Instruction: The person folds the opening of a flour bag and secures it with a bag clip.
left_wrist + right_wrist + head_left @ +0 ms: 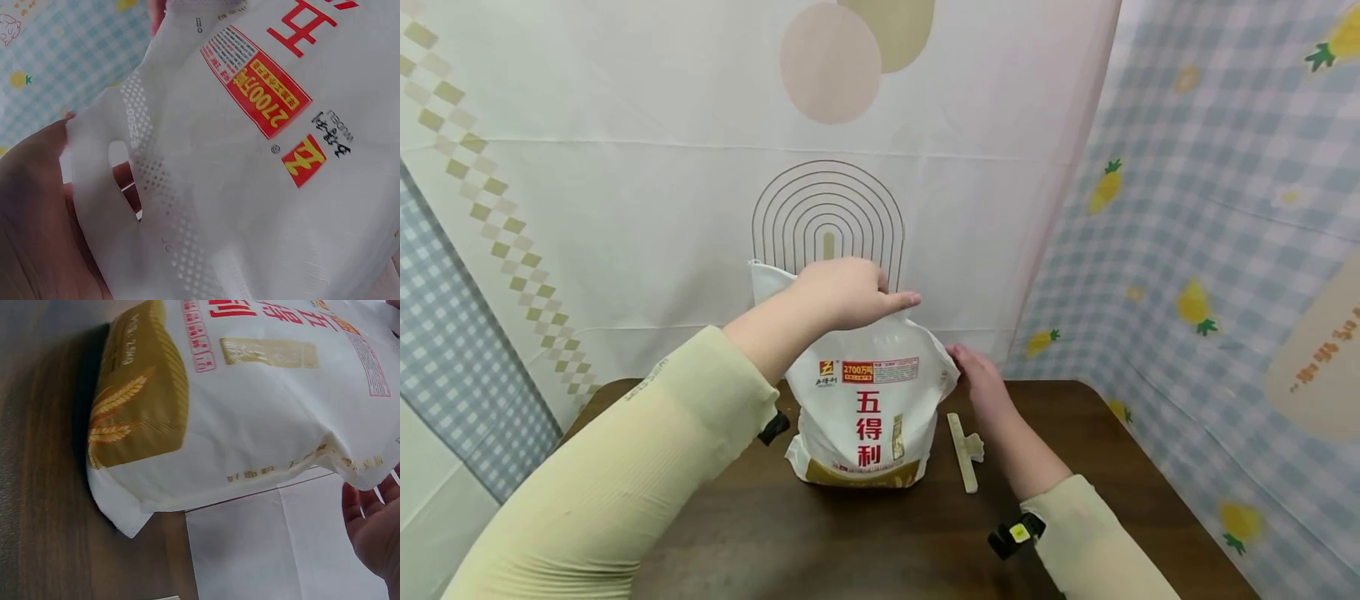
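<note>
A white plastic flour bag [868, 400] with red lettering stands on the table, its gold base band printed with wheat ears. Over its top, my left hand [850, 292] grips the handle strip; the left wrist view shows fingers behind the handle slot [117, 152]. At the bag's right edge is my right hand [985, 383], its loosely spread fingers [371, 503] touching the side from behind. Part of this contact is hidden by the bag. A pale bag clip [964, 454] lies on the table between the bag and my right forearm.
The dark wooden table [760, 533] has rounded far corners. Behind it hangs a pale printed cloth [625, 225]; a blue checked cloth with pineapples [1187, 233] hangs on the right. Black wrist straps [1017, 533] circle both sleeves.
</note>
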### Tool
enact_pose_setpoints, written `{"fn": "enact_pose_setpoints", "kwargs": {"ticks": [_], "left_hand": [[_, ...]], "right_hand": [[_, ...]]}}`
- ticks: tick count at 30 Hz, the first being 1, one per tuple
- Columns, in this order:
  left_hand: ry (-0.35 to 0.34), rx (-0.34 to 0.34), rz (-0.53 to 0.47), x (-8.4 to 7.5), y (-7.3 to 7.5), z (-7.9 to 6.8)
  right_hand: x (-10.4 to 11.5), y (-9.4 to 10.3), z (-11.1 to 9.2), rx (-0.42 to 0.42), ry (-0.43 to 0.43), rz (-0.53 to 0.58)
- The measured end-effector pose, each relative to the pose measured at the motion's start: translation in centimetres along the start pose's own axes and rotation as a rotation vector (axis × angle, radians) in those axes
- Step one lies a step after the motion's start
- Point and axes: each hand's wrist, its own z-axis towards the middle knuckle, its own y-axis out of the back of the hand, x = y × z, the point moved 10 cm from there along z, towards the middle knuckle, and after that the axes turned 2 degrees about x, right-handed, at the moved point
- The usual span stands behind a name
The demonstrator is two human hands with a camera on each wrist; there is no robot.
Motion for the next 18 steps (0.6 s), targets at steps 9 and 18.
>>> {"fn": "enact_pose_setpoints", "kwargs": {"ticks": [9,18], "left_hand": [[-0.029,0.043,0.077,-0.3,-0.8,0.0],[-0.048,0.020,0.122,-0.5,-0.8,-0.1]], "right_hand": [[-0.1,-0.5,0.4,0.052,-0.029,-0.040],[0.3,-1.2,1.0,0.086,-0.074,-0.135]]}}
